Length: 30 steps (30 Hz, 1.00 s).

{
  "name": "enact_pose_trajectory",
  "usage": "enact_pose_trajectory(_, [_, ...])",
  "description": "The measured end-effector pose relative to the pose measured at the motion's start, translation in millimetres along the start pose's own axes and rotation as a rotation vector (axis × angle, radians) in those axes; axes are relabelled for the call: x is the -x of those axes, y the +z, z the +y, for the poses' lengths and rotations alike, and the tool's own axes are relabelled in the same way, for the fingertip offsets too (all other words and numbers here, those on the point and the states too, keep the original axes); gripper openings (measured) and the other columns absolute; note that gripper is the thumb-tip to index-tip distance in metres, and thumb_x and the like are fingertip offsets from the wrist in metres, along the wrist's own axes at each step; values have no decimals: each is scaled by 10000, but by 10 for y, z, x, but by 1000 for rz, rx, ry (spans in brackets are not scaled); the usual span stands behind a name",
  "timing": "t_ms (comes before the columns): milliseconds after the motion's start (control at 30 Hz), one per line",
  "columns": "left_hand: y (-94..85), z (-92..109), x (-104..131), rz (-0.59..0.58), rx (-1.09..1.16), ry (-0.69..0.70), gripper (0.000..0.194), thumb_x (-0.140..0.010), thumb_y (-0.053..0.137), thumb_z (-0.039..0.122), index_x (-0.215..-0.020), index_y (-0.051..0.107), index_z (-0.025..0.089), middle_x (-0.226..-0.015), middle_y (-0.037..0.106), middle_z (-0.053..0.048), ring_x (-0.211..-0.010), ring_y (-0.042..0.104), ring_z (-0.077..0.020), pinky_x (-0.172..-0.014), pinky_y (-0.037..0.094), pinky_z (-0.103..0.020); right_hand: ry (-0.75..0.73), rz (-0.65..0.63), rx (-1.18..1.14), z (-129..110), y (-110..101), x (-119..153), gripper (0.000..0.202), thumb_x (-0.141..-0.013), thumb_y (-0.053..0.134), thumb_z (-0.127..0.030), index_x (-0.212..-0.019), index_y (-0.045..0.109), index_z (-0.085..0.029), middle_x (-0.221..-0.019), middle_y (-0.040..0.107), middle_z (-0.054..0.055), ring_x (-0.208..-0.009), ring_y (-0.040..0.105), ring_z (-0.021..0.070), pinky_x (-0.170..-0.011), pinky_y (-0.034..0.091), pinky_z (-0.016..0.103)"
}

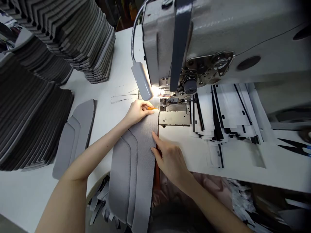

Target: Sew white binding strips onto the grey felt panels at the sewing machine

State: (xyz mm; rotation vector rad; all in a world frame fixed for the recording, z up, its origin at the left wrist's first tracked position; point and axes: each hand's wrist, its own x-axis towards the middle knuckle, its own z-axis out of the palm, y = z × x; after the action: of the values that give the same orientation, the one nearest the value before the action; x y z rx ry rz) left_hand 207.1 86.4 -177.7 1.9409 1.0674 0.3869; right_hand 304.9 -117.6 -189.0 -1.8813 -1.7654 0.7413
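A long grey padded fabric panel [143,155] with curved stitched lines lies under both hands, its far end close to the presser foot [164,104] of a sewing machine [218,35]. Between thumb and fingertips, my left hand [139,111] pinches a slim orange object [152,108] at the panel's far end; its exact kind is unclear. My right hand [172,158] is at the panel's right edge, index finger and thumb on top, the other fingers hidden below. An orange-brown strip [157,174] shows along that edge.
Tall stacks of grey panels [92,45] stand left, with a single panel [75,136] beside them. A lamp [142,81] hangs close above my left hand. White and black strips [225,110] and scissors [295,147] lie right. Below the table, a container holds grey scraps [100,197].
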Motion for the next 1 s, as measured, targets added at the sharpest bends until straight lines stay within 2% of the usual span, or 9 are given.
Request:
enact_pose_trajectory(167, [4,-9,-15,-18,34,-51,304,-656,785,347,-844,705,121,-772,677,-32,-716,582,-134,-696,441,-258,-22,8,30,12,5,-23,505,-932,497,-153,-1435,548,-128,-586,582,-21,-489,482,131,-530,354,259])
enact_pose_trajectory(433, [14,-9,-48,-38,76,-52,301,-677,762,384,-807,687,123,-805,695,-44,-692,567,-115,-674,446,-243,-20,5,78,19,-19,-86,527,-904,477,-136,-1422,573,-149,-525,593,-22,-445,470,124,-502,295,265])
enact_pose_trajectory(733, [42,15,-34,28,-40,-28,211,-738,730,322,-825,697,133,-779,668,-26,-715,570,-128,-692,453,-248,-4,-113,120,-5,-112,-162,546,-910,444,-97,-1448,539,-122,-529,620,-8,-434,485,126,-499,294,281])
enact_pose_trajectory(900, [47,26,-32,20,-70,-9,162,-764,701,291,-798,692,132,-751,660,-16,-697,562,-121,-700,445,-249,-8,-71,138,11,-96,-176,562,-883,465,-86,-1435,558,-141,-480,576,-26,-408,445,118,-487,280,272])
enact_pose_trajectory(1000, [73,29,-78,24,-6,-60,180,-732,726,290,-812,700,131,-767,673,-20,-708,576,-129,-706,465,-252,-24,-17,116,53,-87,-172,557,-866,498,-94,-1415,578,-136,-479,563,-38,-414,417,108,-491,291,256])
